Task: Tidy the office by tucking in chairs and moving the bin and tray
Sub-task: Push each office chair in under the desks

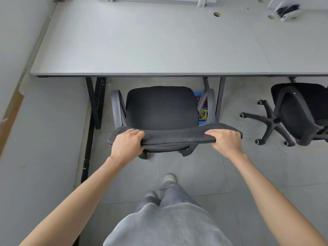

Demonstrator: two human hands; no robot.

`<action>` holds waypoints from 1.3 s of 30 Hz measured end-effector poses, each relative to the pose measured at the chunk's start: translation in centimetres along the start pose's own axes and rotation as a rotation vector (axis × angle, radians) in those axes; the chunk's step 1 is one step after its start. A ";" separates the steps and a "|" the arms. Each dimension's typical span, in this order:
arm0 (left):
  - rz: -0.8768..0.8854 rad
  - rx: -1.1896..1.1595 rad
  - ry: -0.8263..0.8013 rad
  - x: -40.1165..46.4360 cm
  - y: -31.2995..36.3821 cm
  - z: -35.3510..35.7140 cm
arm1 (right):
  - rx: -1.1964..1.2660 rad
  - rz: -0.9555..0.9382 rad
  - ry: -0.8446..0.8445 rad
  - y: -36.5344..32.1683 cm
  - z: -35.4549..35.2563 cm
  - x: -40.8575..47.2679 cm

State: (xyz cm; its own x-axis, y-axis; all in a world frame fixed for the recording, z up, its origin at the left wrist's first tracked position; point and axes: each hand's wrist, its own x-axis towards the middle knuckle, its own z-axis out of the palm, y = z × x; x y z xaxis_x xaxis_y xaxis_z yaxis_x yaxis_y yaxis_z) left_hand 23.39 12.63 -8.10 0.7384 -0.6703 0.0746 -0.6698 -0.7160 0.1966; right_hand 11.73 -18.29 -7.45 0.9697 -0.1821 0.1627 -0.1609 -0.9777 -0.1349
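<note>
From the head view, the left hand (126,142) and right hand (224,141) each curl their fingers over the top edge of the black mesh office chair (161,107). Its seat stands just before the pale grey desk (142,41), with a second black swivel chair (300,110) off to the right.

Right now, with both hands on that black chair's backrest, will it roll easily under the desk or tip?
The chair probably rolls easily; its neighbour shows a castor base. The left hand and right hand grip the backrest top, so a high push could tilt it slightly. The mesh edge looks flexible.
</note>
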 end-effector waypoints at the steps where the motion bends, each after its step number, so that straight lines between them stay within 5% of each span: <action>1: -0.015 -0.005 -0.003 0.6 -0.5 -0.1 | 0.000 0.015 -0.012 -0.1 0.2 0.9; 18: -0.132 0.030 -0.050 14.7 -9.7 -2.0 | -0.020 -0.005 -0.178 -1.0 3.0 17.2; 39: -0.095 0.020 0.057 22.5 -14.1 -1.6 | -0.008 -0.090 -0.026 0.7 6.4 26.8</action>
State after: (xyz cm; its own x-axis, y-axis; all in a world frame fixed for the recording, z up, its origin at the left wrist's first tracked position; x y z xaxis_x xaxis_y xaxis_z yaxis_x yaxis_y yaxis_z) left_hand 49.61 7.93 -7.67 0.8013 -0.5878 0.1118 -0.5979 -0.7797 0.1860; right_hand 38.74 -23.18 -9.46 0.9847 -0.0909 0.1485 -0.0744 -0.9908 -0.1126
